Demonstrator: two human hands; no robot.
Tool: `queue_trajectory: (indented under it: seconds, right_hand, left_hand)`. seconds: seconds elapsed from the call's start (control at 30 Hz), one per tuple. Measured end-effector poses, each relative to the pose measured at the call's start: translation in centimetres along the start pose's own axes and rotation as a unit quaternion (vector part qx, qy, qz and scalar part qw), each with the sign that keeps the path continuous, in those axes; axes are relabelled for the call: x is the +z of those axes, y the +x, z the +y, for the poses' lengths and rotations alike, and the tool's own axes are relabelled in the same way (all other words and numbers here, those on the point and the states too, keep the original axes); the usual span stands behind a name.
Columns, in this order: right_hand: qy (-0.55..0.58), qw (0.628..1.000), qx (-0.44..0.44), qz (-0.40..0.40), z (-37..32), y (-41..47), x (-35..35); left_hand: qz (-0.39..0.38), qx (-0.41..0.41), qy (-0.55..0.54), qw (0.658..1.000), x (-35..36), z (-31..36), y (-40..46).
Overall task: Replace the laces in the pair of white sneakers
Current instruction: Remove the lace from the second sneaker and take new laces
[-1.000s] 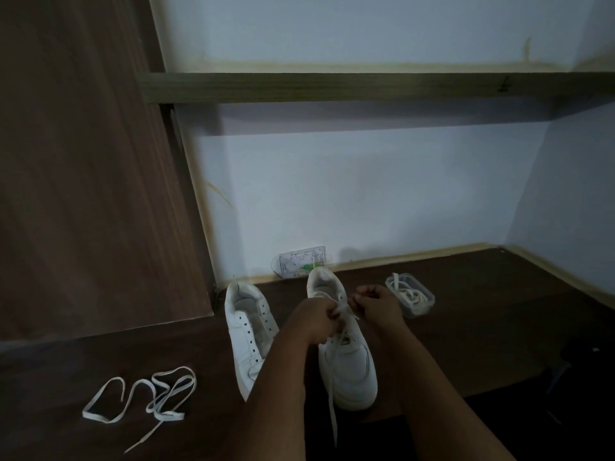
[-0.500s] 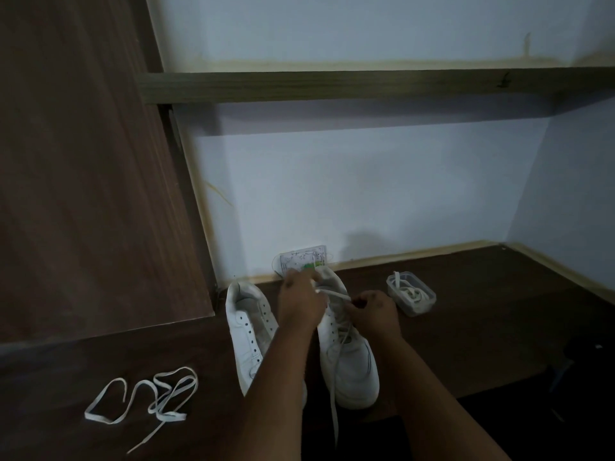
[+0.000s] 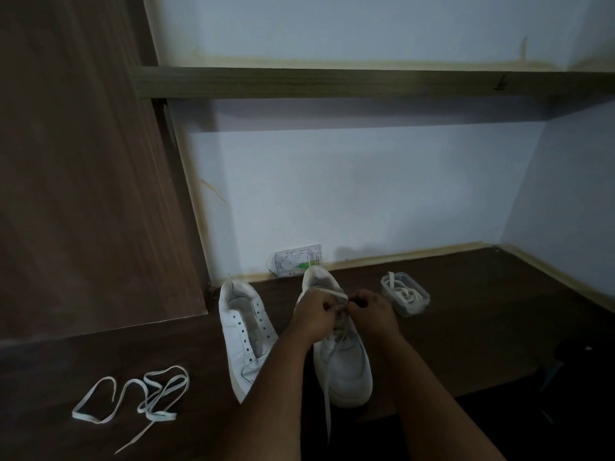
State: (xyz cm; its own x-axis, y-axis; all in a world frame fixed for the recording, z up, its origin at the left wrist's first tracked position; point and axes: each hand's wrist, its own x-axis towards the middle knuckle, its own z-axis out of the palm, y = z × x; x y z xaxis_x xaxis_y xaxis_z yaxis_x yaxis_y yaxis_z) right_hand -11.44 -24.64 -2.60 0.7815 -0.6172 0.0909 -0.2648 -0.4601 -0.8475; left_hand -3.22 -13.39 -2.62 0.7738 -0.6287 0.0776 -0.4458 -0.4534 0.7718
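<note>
While both hands pinched the lace (image 3: 338, 296) over the right sneaker (image 3: 342, 364) near the counter's (image 3: 466, 327) back edge, left hand (image 3: 314, 316) and right hand (image 3: 369, 311) were best advised to feed it flat, tension even.

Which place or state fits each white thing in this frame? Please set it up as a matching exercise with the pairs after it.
Things:
1. left sneaker
2. right sneaker
3. loose lace
4. clear tub

Places or states:
A. holds a coiled lace, to the right of the hands
B. lies in loops on the dark surface, far left
C. eyelets bare, no lace threaded
D. both hands work a lace at its top

Pairs: 1-C, 2-D, 3-B, 4-A
</note>
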Motion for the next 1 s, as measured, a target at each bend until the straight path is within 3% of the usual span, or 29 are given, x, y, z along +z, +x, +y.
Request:
queue_trajectory:
  seconds: [0.03,0.07,0.13,0.17,0.23,0.37,0.5,0.53,0.6,0.67,0.7,0.8,0.87,0.93,1.0]
  right_hand:
    - [0.013,1.000,0.008,0.000,0.0,0.1,0.0]
    - [0.027,1.000,0.014,0.001,0.1,0.2,0.0]
    - [0.037,0.999,0.019,0.000,0.4,0.4,-0.2]
    - [0.040,0.999,0.023,-0.004,0.5,0.5,-0.3]
    - [0.049,0.998,0.037,-0.014,0.4,0.3,-0.3]
    - [0.090,0.994,0.061,-0.014,0.1,-0.1,0.0]
    - [0.095,0.993,0.071,-0.011,-0.1,-0.2,0.1]
    - [0.088,0.994,0.070,-0.012,0.0,-0.3,0.1]
    - [0.067,0.996,0.059,-0.012,0.0,-0.3,0.0]
    - [0.050,0.998,0.044,-0.018,-0.3,-0.4,0.0]
    - [0.027,0.999,0.031,-0.020,-0.5,-0.4,0.1]
    - [-0.053,0.998,-0.013,-0.007,-0.8,-0.6,0.2]
    - [-0.065,0.996,-0.065,0.019,-1.0,-0.9,0.4]
    - [-0.126,0.979,-0.152,0.043,-1.4,-1.3,0.6]
    - [-0.228,0.954,-0.186,0.049,-2.0,-1.6,1.0]
  left_hand:
    - [-0.014,-0.052,-0.111,0.992,-0.5,0.6,-0.3]
    - [-0.026,-0.117,-0.245,0.962,-0.9,1.2,-0.7]
    - [-0.019,-0.215,-0.448,0.868,-2.0,1.8,-1.4]
    - [-0.005,-0.232,-0.499,0.835,-2.8,2.1,-1.8]
    - [0.027,-0.229,-0.546,0.805,-4.7,2.8,-2.4]
    - [0.117,-0.200,-0.556,0.798,-8.2,4.5,-3.3]
    - [0.287,-0.216,-0.608,0.708,-12.6,3.0,-4.3]
    - [0.331,-0.235,-0.570,0.714,-13.8,2.2,-4.5]
    - [0.340,-0.285,-0.408,0.798,-15.3,0.0,-4.8]
    - [0.207,-0.307,-0.232,0.900,-14.9,-1.6,-5.0]
    - [0.129,-0.311,-0.153,0.929,-14.4,-2.2,-4.9]
    - [-0.011,-0.296,0.078,0.952,-12.8,-2.1,-4.4]
    - [0.012,-0.226,0.186,0.956,-11.7,-0.6,-3.7]
    - [0.067,-0.169,0.183,0.966,-10.1,0.9,-3.2]
    - [0.057,-0.122,0.165,0.977,-8.3,2.2,-3.2]
